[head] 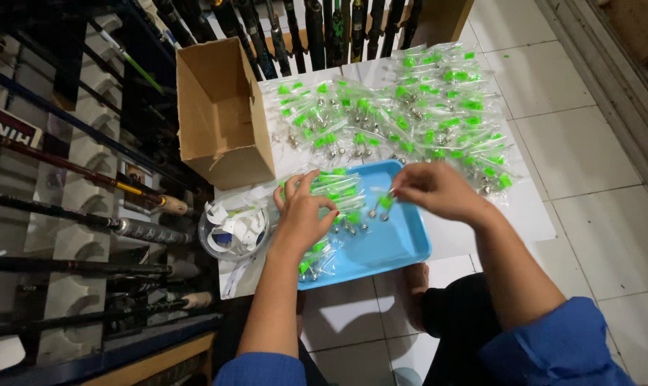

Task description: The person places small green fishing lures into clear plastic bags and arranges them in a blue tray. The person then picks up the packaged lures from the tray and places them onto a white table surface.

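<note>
Down on the white tabletop [524,214] lies one shallow blue plastic tray [399,246], glossy, with rounded corners. The left hand [302,214] rests on a heap of small clear packets [331,189] in the tray, fingers spread and pressing on the crinkly film; each packet shows a bright green piece and small metal bells. The right hand [434,189] hovers above the tray's far edge, its grip pinched together on one green clip [384,204] with two small metal bells hanging under it. More such packets [409,107], too many to count, cover the tabletop beyond. One open brown cardboard box [220,114] stands at the left, and one round clear tub [234,229] of white paper scraps sits beside the tray.
</note>
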